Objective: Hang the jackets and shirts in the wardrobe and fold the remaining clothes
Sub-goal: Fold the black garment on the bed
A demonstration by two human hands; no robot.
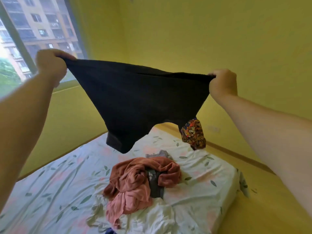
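A pair of black shorts [135,98] hangs stretched in the air above the bed, waistband up. My left hand [50,65] grips the waistband's left end and my right hand [222,83] grips its right end. One leg shows a colourful patterned lining [193,134] at the lower right. Below, on the bed, lies a crumpled pile with a rust-pink garment [140,179], a grey piece [155,183] tucked inside it and a lilac piece [158,153] behind.
The bed [50,191] has a white leaf-print sheet and fills the lower view, its right edge near a yellow floor. Yellow walls stand behind and to the right. A large window [25,31] is at the upper left.
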